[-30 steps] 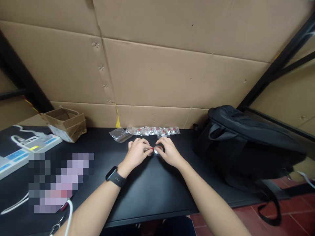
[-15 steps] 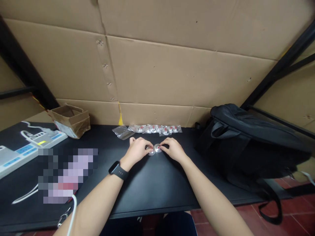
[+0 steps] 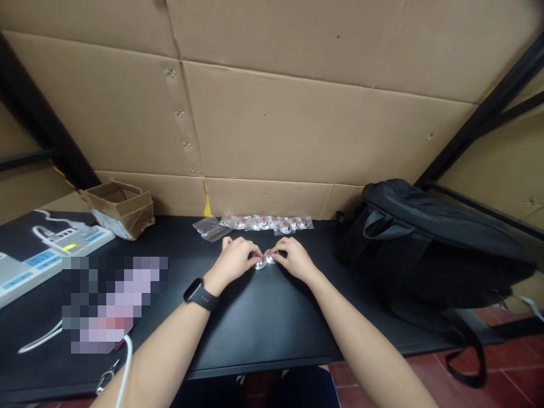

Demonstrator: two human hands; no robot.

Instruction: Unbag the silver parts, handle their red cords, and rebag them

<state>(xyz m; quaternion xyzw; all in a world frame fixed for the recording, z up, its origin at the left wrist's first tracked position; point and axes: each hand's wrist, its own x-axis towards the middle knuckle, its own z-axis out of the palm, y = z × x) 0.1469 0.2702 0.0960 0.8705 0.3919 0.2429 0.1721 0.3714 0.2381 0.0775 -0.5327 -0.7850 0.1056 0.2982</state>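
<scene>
Two silver discs [image 3: 265, 260] between hands: left hand [image 3: 235, 258] pinches one, right hand [image 3: 294, 258] pinches other.

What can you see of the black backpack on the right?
Black, soft matte fabric, the backpack lies slumped on its side on the right end of the table, near the cardboard wall. A handle loop shows at its left; a strap hangs past the table edge. The left hand and right hand, pinching small discs, are apart from it.
</scene>
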